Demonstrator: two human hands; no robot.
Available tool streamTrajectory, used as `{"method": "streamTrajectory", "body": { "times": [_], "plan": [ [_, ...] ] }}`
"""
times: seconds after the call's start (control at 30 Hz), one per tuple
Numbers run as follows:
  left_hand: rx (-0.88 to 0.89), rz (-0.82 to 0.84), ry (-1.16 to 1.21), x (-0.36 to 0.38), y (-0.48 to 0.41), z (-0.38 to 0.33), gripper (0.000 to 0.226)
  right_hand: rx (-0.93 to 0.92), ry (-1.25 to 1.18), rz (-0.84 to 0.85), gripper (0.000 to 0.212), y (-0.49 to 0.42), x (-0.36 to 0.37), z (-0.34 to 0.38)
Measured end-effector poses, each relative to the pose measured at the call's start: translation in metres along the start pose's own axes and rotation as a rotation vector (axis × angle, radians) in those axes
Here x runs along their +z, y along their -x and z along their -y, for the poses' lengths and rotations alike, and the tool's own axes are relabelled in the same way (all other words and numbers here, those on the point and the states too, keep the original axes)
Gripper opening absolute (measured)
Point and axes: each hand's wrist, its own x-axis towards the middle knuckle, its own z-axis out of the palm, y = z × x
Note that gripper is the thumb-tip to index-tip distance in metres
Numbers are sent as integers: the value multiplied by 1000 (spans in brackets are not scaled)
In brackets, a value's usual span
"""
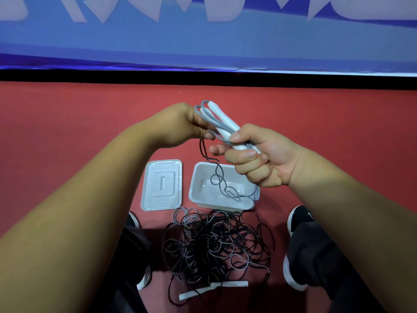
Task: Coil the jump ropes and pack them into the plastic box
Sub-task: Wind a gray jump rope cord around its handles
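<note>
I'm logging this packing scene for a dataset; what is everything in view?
jump rope: one, grey cord and white handles, held up, cord hanging over the plastic box
plastic box: one, whitish, open, on the floor
lid: one, whitish, on the floor left of the box
tangled ropes: one pile, black and grey, near side of the box, between the shoes
loose handles: two, white, at the pile's near edge
floor: red
banner: one, blue with pale lettering, far wall
shoes: two, black, white soles
left hand: pinches the grey cord
right hand: grips handles and coils
</note>
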Motion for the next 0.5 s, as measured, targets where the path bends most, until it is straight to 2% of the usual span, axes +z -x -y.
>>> {"method": "streamTrajectory", "body": {
  "times": [0.07, 0.17, 0.37, 0.5],
  "plan": [
    [27, 16, -3, -1, 1, -2, 24, 39, -11, 50, 39, -2, 1, -6],
    [90, 119, 90, -2, 5, -3, 35, 88, 37, 92, 23, -6, 7, -15],
    [30, 174, 329, -4, 0, 2, 18, 205, 46, 19, 47, -11, -5, -21],
    [62, 236, 311, -1, -3, -2, 18, 241, 136, -14, 38, -14, -7, -26]
  ]
}}
